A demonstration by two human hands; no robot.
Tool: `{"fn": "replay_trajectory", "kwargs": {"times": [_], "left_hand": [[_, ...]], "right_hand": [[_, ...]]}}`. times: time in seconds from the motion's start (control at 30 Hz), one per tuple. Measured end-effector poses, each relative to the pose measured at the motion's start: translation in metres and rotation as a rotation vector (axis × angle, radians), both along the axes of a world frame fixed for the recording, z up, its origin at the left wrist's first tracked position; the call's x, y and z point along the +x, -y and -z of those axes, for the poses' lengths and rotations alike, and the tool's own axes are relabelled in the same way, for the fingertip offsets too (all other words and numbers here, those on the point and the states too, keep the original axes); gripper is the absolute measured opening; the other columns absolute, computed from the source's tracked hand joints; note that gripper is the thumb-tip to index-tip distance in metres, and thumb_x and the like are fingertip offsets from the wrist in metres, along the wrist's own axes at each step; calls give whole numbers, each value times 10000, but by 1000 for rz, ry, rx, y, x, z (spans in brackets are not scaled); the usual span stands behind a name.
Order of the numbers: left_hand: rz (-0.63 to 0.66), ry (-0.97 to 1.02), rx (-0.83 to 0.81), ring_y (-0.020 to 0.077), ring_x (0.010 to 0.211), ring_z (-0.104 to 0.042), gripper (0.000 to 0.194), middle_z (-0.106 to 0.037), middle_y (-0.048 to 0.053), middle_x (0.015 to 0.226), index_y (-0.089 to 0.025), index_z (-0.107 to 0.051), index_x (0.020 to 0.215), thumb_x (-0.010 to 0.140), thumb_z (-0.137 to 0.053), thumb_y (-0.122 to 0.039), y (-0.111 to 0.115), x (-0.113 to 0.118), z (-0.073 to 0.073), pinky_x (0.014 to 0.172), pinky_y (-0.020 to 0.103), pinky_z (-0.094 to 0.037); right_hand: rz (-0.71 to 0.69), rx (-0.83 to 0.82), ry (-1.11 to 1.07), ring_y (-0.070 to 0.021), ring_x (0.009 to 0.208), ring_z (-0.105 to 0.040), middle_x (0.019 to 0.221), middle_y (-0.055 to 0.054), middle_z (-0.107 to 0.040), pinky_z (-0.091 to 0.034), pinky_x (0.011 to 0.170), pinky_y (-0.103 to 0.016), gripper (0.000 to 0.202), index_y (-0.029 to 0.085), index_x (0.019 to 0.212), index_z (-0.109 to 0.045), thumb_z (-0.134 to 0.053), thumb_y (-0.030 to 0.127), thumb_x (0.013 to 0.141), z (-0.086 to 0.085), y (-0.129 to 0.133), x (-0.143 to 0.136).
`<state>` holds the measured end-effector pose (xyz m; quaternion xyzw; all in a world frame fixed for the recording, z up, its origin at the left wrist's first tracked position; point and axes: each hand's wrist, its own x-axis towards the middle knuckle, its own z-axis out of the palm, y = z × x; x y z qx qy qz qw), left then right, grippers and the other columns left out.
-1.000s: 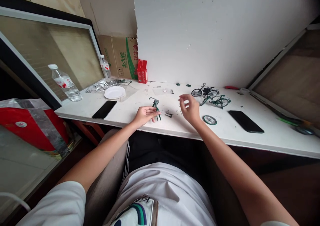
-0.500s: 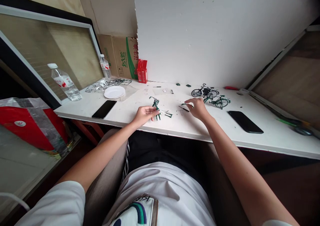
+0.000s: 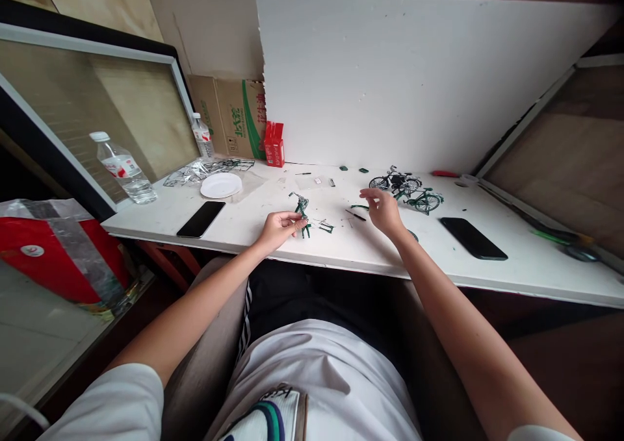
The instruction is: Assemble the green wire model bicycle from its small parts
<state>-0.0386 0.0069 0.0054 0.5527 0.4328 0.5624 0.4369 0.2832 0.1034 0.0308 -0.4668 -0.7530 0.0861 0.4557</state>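
My left hand (image 3: 281, 230) pinches a dark green model bicycle frame (image 3: 303, 215) with silvery handlebars, held upright just above the table's front part. Fingers and thumb cover some of the frame. To its right lies a small green part (image 3: 324, 228) with thin rods. My right hand (image 3: 383, 208) hovers over the table with its fingers stretched to the left, and nothing shows in them. Below its fingertips lie a thin curved green piece (image 3: 359, 206) and a slim black tool (image 3: 356, 215). Part of a green ring (image 3: 414, 235) peeks out beside the right wrist.
Behind my right hand stand a black model bicycle (image 3: 396, 180) and a green model bicycle (image 3: 423, 201). Phones lie at the left (image 3: 201, 219) and right (image 3: 472, 238). A white plate (image 3: 221, 185), a water bottle (image 3: 125, 169) and a red box (image 3: 274, 144) stand farther back.
My right hand has shifted slightly, and the green ring beside its wrist now shows. My left hand keeps its pinch on the bicycle frame. The view has tilted a little.
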Motion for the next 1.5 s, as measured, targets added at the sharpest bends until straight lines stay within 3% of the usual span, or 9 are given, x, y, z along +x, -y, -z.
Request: {"fn": "replay_trajectory", "kwargs": {"times": [0.27,0.47,0.6,0.73,0.87,0.97,1.07,1.2,1.5], "left_hand": [[-39,-7,-11,107,571,-539,580,-791,99,852,-113,-829,947,596,-989,-546,2,1,-3,553,276,-438],[-29,-20,-13,109,582,-552,586,-798,108,888,-113,-832,965,610,-980,-555,0,0,1,565,279,-452],[-28,-30,-23,107,580,-556,595,-800,110,898,-113,-829,994,628,-971,-559,-2,-1,3,563,279,-456],[-33,-18,-29,106,579,-556,614,-796,108,889,-106,-823,983,601,-984,-559,-1,0,0,550,276,-455],[-26,-4,-24,114,597,-568,593,-803,115,906,-111,-825,969,606,-987,-551,0,1,0,554,280,-466],[-26,-1,-20,106,584,-561,585,-806,117,920,-113,-828,986,614,-989,-533,-1,0,2,553,281,-457],[-31,-3,-19,106,584,-562,585,-810,128,944,-108,-829,1000,621,-988,-523,-2,0,3,551,285,-460],[-28,6,-23,125,615,-587,608,-813,142,962,-97,-828,1018,619,-984,-529,-1,1,0,548,286,-461],[9,30,-18,137,633,-610,567,-805,130,890,-99,-823,930,605,-985,-533,4,3,-7,547,273,-451]], "right_hand": [[134,-170,334,-360,1372,-615,1329,-198,-752,-531,1119,-481,450,135,1377,-685,-595,98,938,21,-9,21],[180,-175,344,-330,1092,-739,1151,-163,-806,-566,998,-448,280,166,1140,-792,-626,122,919,20,-7,21],[165,-119,278,-284,965,-755,1070,-130,-816,-582,932,-417,352,162,1224,-760,-611,120,907,16,-6,18],[12,-46,-2,-236,853,-751,1146,-160,-777,-614,854,-422,286,168,1161,-773,-589,296,983,8,0,2],[-259,-206,-272,-264,958,-772,1178,-151,-790,-639,813,-417,394,191,1018,-758,-714,575,939,-6,18,-22],[-393,-270,-295,-276,1041,-775,1169,-142,-804,-629,959,-458,438,193,924,-748,-794,626,883,-18,39,-42],[-509,-335,-344,-273,957,-805,1010,-111,-825,-647,928,-458,475,203,1064,-740,-865,599,833,-26,60,-61],[-582,-214,-290,-265,1047,-793,1053,-89,-824,-644,924,-414,344,232,1003,-742,-839,540,884,-27,78,-80],[-485,150,-67,-233,911,-741,974,-53,-809,-579,660,-362,126,276,995,-772,-650,270,1020,-8,87,-94]]}}
